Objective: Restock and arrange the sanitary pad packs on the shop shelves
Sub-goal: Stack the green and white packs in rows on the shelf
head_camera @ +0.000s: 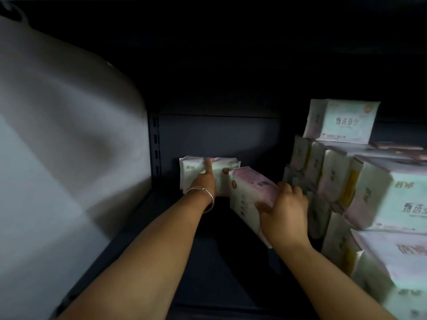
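A white and pink pad pack stands at the back left of the dark shelf. My left hand, a bangle on its wrist, rests against its front with a straight finger pointing up over the top edge. My right hand grips a second pack, tilted, just right of the first and in front of it. Several more packs are stacked at the right, one pack lying on top.
A pale wall or panel closes the left side beside a slotted upright. The shelf above is dark. Stacked packs fill the right side up to the front edge. Dark shelf floor lies between my arms.
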